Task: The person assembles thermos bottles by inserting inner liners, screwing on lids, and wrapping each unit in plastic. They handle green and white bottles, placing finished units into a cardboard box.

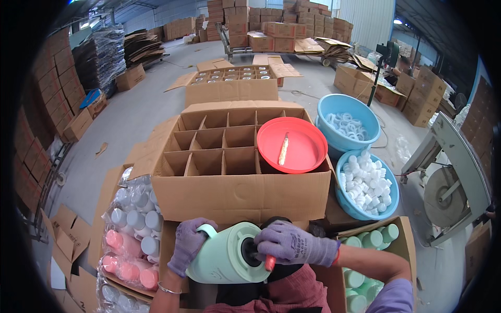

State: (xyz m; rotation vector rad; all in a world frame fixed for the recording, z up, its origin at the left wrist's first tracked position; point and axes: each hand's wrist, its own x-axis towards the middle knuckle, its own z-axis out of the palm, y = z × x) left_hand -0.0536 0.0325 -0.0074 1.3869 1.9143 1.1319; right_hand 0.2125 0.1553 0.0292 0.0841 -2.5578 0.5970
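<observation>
A mint-green thermos jug [222,258] lies tilted over my lap, its round top turned toward the right. My left hand [189,245], in a purple knit glove, is closed at its handle [208,230] and side. At the jug's mouth my right hand [292,242], gloved alike, is closed against a black round part [251,252]. A short red piece [270,263] sticks out below its fingers; the rest is hidden in the grip. Just ahead stands a cardboard box [240,195] with dividers, a red basin [292,138] on its right corner holding a slim pale stick-like item [284,149].
At left, a carton holds pink and white bagged bottles [128,245]. Right of me, another carton contains mint-green jugs [372,239]. Blue basins hold white caps [365,182] and pale rings [347,127]. A filled divided box [232,78] stands beyond; a metal-framed machine [451,182] is far right.
</observation>
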